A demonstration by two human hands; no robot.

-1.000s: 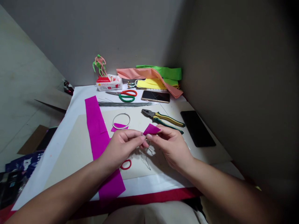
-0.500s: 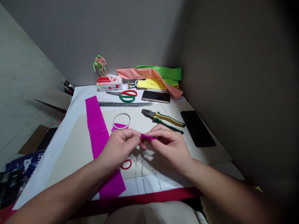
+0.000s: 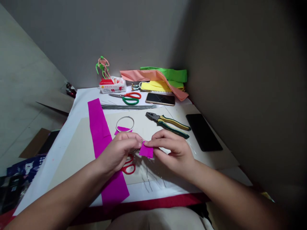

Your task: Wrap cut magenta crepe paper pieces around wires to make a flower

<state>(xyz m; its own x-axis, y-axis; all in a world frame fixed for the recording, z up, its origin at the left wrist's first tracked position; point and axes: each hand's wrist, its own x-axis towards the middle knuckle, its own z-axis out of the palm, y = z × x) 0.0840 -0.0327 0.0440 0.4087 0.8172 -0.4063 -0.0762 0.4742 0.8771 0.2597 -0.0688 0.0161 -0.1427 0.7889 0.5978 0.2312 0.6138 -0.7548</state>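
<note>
Both hands meet at lower centre: your right hand (image 3: 174, 154) narrowly pinches a magenta crepe-paper scrap (image 3: 146, 150) (a firm pinch suits soft paper); your left hand (image 3: 117, 153) is closed, its hold hidden.

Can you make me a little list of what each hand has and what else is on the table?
Left hand: fingertips seem to pinch the top of a thin wire
Right hand: fingers hold a small magenta crepe paper piece
Nearby: red-handled scissors
Rest: long magenta crepe paper strip, wire hoop, pliers, smartphone
</note>
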